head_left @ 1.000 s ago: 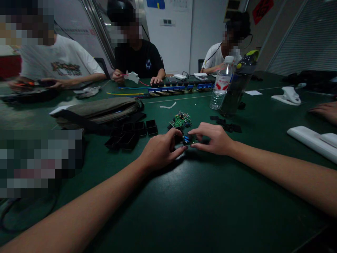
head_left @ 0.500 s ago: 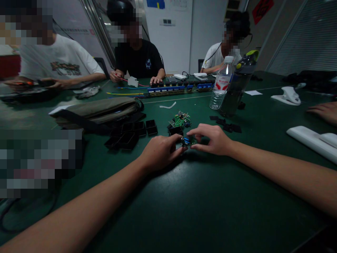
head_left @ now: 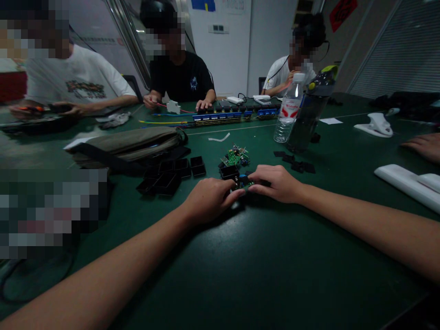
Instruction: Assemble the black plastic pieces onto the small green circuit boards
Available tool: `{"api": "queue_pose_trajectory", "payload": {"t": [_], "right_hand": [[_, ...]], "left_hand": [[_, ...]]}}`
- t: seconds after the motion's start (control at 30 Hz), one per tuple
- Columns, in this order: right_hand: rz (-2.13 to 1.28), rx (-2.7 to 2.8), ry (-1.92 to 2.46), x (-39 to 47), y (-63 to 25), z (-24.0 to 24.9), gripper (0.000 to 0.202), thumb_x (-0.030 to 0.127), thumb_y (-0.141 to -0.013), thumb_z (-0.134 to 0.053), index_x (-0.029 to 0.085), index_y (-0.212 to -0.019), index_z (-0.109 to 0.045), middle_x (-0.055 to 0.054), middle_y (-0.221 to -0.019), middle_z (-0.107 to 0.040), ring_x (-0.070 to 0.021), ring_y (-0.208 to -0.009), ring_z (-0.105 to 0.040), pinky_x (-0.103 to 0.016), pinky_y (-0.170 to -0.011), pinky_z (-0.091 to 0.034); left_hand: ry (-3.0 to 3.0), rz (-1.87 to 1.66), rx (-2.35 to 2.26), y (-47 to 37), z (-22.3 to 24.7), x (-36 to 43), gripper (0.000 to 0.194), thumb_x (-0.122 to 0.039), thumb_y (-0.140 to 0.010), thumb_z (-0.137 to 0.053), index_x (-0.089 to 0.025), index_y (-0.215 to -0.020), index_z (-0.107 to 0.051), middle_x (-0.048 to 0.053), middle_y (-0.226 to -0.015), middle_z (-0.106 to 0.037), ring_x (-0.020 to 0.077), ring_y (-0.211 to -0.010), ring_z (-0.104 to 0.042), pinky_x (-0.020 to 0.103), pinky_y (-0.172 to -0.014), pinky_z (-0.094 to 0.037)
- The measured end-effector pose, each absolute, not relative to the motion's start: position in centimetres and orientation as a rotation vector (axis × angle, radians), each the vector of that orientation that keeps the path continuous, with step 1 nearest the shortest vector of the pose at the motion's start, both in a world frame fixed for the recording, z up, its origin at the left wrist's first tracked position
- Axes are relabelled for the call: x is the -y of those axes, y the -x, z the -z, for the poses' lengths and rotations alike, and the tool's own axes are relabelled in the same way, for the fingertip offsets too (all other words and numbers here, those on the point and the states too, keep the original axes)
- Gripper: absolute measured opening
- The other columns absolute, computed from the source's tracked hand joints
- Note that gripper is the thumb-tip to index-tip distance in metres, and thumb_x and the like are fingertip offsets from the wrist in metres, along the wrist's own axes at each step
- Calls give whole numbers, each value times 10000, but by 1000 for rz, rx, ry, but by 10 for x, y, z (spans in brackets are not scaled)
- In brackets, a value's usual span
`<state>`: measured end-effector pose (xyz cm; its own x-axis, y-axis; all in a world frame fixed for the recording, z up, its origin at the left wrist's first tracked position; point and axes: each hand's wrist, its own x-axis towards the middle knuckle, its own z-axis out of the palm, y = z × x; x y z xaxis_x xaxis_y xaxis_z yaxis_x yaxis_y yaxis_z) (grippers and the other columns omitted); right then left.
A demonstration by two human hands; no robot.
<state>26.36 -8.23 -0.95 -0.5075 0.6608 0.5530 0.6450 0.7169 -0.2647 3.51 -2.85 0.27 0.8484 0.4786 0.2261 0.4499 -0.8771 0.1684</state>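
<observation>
A small green circuit board with blue parts is pinched between my two hands, low over the table. My left hand grips its left end between thumb and forefinger. On its right end, the thumb and fingertips of my right hand are closed. Just behind the board stands an open black box, and beyond it lies a pile of green circuit boards. Several open black boxes are grouped to the left, beyond my left hand. Flat black pieces lie beyond my right hand.
A clear bottle and a dark bottle stand behind my right hand. A grey-brown bag lies at the left. White devices are at the right. Across the green table sit three people; another person's hand rests at the right edge.
The board has turned and tilted slightly between my fingers. My right hand has shifted a little downward, its forefinger now closer to the board's blue parts.
</observation>
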Motion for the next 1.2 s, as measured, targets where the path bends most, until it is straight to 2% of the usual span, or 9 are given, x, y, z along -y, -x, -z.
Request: {"api": "queue_pose_trajectory", "payload": {"t": [0.3, 0.57, 0.77, 0.87, 1.03, 1.2], "right_hand": [[-55, 2304, 919, 85, -262, 5, 319, 422, -938, -549, 139, -828, -647, -28, -701, -596, -128, -673, -516, -255, -628, -386], [-105, 2321, 930, 87, -262, 2, 275, 366, -950, -513, 137, -868, -641, -33, -730, -599, -135, -692, -511, -268, -646, -400], [-53, 2288, 924, 86, -261, 3, 153, 206, -908, -503, 157, -886, -645, -62, -814, -642, -167, -780, -541, -330, -740, -456], [-36, 2270, 980, 84, -262, 4, 159, 134, -864, -508, 166, -905, -659, -77, -887, -666, -191, -876, -568, -362, -798, -480], [-65, 2296, 1144, 81, -263, 9, 209, 98, -838, -529, 176, -957, -682, -81, -1027, -684, -212, -1007, -582, -398, -888, -486], [35, 2207, 1417, 78, -265, 15, 194, 74, -826, -540, 170, -896, -693, -82, -1008, -676, -213, -968, -575, -383, -872, -463]], "left_hand": [[-2927, -460, -699, -35, -2, 29, 425, -373, -1001, -354, -169, -740, -621, 6, -576, -579, 112, -496, -488, 238, -509, -279], [-2830, -478, -646, -35, -4, 30, 459, -356, -1001, -306, -161, -715, -607, -3, -552, -555, 97, -472, -467, 235, -513, -300], [-2795, -459, -662, -35, -6, 31, 488, -355, -1002, -296, -161, -666, -593, -7, -524, -536, 93, -448, -453, 240, -505, -300], [-2783, -447, -693, -35, -6, 31, 491, -356, -1001, -300, -161, -659, -593, -5, -522, -541, 92, -444, -448, 242, -507, -295], [-2779, -428, -704, -35, -6, 30, 499, -365, -1001, -295, -163, -655, -594, 7, -546, -564, 101, -466, -464, 246, -526, -300], [-2768, -420, -705, -36, -6, 30, 504, -373, -997, -286, -163, -652, -587, 0, -534, -543, 95, -455, -450, 237, -514, -284]]}}
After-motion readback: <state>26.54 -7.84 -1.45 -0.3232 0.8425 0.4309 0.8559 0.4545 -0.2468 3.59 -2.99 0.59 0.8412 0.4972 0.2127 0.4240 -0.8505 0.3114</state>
